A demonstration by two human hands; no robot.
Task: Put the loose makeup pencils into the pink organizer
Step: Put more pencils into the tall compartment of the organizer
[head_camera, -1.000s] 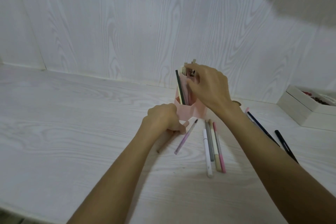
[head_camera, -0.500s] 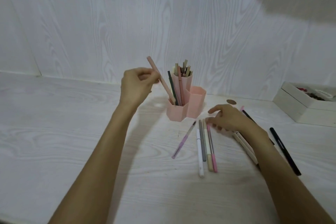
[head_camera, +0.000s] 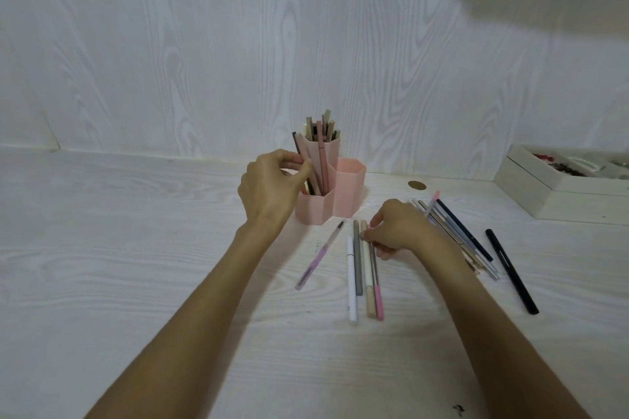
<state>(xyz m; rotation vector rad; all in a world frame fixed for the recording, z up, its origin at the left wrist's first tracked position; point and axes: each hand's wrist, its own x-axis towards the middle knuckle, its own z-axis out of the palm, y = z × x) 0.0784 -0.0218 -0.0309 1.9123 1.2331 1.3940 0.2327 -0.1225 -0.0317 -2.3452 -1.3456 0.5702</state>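
A pale pink pencil (head_camera: 304,160) is being pinched between the thumb and fingers of the left hand (head_camera: 270,185) and is being stood, tilted, in the low front compartment of the pink organizer (head_camera: 335,196), whose tall rear compartment is already crowded with pencils. The fingertips of the right hand (head_camera: 396,230) are being curled down onto the upper end of a grey pencil with a pink cap (head_camera: 374,270), which is lying in a close row with a beige pencil (head_camera: 367,269), a grey pencil (head_camera: 357,257) and a white pencil (head_camera: 351,277) just in front of the organizer; whether it is already being gripped or only touched cannot be told. A translucent lilac pencil (head_camera: 320,255) is lying apart to the left, and a further bundle (head_camera: 456,231) and a black pencil (head_camera: 512,270) are lying beyond the right wrist. These sticks are judged to be light, stiff and smooth, so rolling is likely; a pinch near one end is being favoured, the neighbours being packed too tightly for a mid-shaft grasp.
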